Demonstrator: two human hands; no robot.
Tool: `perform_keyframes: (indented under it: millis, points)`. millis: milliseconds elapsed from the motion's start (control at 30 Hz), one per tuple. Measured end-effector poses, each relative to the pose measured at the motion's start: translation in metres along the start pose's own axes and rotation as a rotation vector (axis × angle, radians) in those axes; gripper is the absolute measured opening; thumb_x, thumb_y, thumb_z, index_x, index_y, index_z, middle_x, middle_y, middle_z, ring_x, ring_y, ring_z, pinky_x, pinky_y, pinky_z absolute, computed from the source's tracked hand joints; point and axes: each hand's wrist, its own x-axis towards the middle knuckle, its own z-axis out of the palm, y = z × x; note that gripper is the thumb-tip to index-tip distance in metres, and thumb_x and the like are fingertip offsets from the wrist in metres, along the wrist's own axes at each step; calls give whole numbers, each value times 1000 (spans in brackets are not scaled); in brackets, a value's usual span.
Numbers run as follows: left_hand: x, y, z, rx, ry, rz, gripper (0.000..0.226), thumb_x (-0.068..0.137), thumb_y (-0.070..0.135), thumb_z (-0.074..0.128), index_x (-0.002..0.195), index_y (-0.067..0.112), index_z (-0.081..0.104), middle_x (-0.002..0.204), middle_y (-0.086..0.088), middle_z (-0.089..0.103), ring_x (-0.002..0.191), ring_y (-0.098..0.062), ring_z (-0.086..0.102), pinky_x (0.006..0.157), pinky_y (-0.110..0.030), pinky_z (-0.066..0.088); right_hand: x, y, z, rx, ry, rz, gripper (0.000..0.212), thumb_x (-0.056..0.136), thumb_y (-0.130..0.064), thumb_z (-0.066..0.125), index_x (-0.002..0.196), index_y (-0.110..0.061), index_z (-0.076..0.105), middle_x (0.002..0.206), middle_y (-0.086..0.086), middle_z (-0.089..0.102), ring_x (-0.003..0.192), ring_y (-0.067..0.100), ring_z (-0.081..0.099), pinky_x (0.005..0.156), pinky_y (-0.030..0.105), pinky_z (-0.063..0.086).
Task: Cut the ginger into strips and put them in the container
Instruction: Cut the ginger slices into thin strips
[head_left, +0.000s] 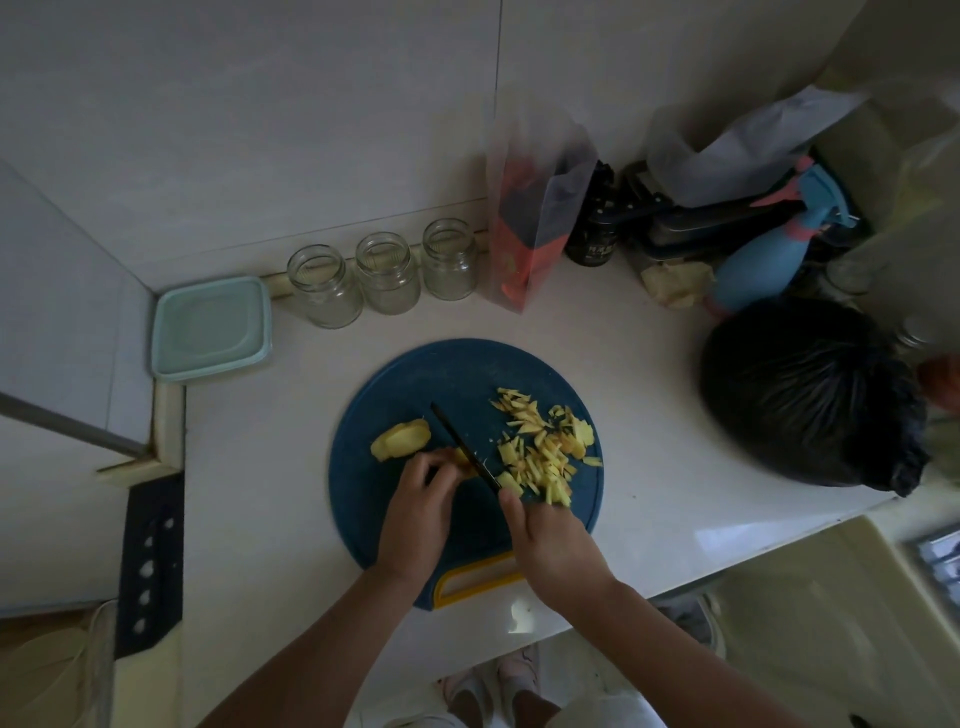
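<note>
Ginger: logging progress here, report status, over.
Left hand holds ginger piece; right hand grips knife, mid-cut. Strips piled on cutting board, uncut chunk beside. Nothing blocking the cut.

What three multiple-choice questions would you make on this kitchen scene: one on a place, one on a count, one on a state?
1. Where do the ginger strips lie on the round blue cutting board?
A. right of the knife
B. left of the knife
C. on the yellow handle

2. How many glass jars stand in a row behind the board?
A. two
B. three
C. five

3. What is the right hand doing?
A. resting flat and open
B. gripping the knife
C. lifting a jar

Answers:
1 A: the pile lies on the knife's right.
2 B: three stand side by side.
3 B: its fingers curl round the knife, while the left hand holds a ginger piece.
</note>
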Motion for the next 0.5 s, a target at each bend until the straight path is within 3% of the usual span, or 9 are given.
perform_keyframes:
  millis: [300,500]
  points:
    - [1,-3,3,-36,17,0,20,93,26,45,98,17,62,105,0,52,103,-16,58,91,-21,46,8,-7,-3,-12,-74,54,58,100,-51,22,58,-16,42,53,0,42,47,11,40,53,27,35]
    - [1,-4,4,-16,7,-13,19,91,25,46,94,16,62,103,0,52,99,-15,58,86,-17,45,16,-6,9,-34,-77,107,57,98,-54,20,61,-18,45,55,0,44,49,13,43,60,33,42]
